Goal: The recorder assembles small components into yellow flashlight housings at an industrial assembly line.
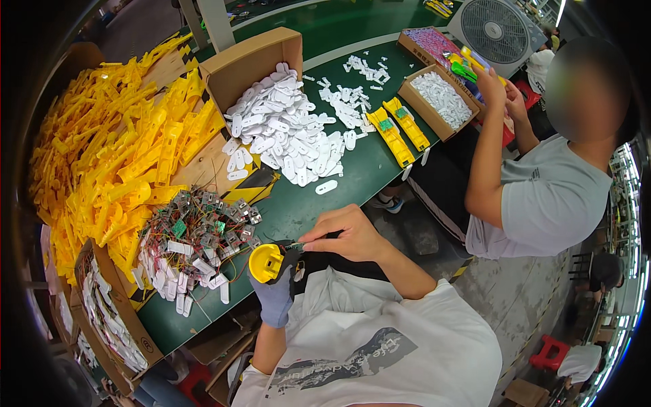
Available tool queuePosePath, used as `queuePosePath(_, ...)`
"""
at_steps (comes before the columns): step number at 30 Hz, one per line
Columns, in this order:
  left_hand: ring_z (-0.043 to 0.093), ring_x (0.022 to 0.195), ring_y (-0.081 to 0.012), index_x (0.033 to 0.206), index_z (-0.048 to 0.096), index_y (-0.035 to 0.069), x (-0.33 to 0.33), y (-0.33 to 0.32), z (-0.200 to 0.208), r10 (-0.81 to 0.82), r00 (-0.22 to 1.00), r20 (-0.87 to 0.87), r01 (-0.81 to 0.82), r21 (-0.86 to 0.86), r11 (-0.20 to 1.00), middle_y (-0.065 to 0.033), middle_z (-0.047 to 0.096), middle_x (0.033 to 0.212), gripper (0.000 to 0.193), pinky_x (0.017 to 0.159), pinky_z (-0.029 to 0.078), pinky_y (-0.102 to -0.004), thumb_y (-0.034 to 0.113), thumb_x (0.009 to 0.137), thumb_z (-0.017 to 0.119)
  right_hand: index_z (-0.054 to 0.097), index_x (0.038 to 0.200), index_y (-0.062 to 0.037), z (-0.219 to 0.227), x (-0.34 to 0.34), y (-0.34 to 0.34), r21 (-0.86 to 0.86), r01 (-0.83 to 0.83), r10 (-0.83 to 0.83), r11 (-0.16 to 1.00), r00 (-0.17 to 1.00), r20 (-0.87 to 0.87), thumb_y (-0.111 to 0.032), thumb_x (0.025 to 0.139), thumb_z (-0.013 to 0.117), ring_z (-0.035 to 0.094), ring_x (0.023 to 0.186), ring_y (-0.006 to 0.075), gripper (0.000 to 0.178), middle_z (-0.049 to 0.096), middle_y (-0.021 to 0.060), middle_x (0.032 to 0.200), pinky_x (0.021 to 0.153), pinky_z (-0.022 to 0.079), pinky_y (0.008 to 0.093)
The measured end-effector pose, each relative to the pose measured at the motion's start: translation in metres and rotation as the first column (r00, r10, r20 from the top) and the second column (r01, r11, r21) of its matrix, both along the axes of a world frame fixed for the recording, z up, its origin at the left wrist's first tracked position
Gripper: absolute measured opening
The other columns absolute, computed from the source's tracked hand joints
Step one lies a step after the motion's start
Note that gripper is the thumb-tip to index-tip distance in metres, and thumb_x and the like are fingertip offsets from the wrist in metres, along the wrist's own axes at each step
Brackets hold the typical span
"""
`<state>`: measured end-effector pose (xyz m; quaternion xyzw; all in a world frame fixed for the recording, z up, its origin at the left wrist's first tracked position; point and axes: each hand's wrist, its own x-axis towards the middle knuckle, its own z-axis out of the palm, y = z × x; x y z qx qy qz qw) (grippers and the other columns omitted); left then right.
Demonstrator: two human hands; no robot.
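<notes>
A round yellow plastic housing (pixel 266 263) sits close in front of the person's chest, just off the near edge of the green worktop (pixel 352 169). The left hand (pixel 274 298), in a grey-blue glove, cups it from below with fingers wrapped round it, open face turned up, apparently so the inside can be reached. The bare right hand (pixel 346 234) comes in from the right, its fingers pinched tight on a thin dark part or tool tip (pixel 293 244) that meets the housing's upper edge; what exactly it is cannot be told.

Just left of the hands lies a tangled heap of small green circuit boards with wires and metal clips (pixel 200 227), within easy reach. Farther out, a spill of flat white oval plastic tags (pixel 285 129) pours from a tipped brown cardboard box (pixel 251 61). A large mound of long yellow plastic mouldings (pixel 115 149) fills the left side. Two assembled yellow pieces (pixel 399 132) lie near a shallow box of white parts (pixel 442 98). Across the worktop, another person in a grey shirt (pixel 549 197) raises both hands by a white fan (pixel 498 30).
</notes>
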<state>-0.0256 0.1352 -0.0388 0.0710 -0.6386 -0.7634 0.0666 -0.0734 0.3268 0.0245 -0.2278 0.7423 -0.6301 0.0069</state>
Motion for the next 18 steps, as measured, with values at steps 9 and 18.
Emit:
queuePosePath(9,0.057,0.071,-0.0157,0.107,0.046,0.004,-0.032,0.004,0.016,-0.114,0.970,0.214,0.048,0.292,0.955,-0.0075,0.057,0.089,0.027,0.063,0.049,-0.0278,0.017,0.085,0.055,0.069,0.081,-0.0006,-0.015,0.002,0.004,-0.007,0.134,-0.132,0.991,0.981,0.140,-0.001,0.069,0.072,0.059,0.061,0.0114,0.012,0.066,0.0084,0.071,0.055,0.044,0.0220)
queuePosePath(18,0.054,0.061,-0.0132,0.113,0.043,0.010,-0.059,0.009,-0.011,-0.330,0.936,0.126,0.211,0.550,0.808,-0.0068,0.055,0.089,0.031,0.048,0.044,-0.0250,0.032,0.091,0.046,0.069,0.079,-0.0008,-0.013,-0.006,-0.008,-0.079,-0.227,0.240,0.971,0.944,0.229,-0.003,0.070,0.073,0.060,0.065,0.0110,0.011,0.066,0.0078,0.073,0.059,0.045,0.0238)
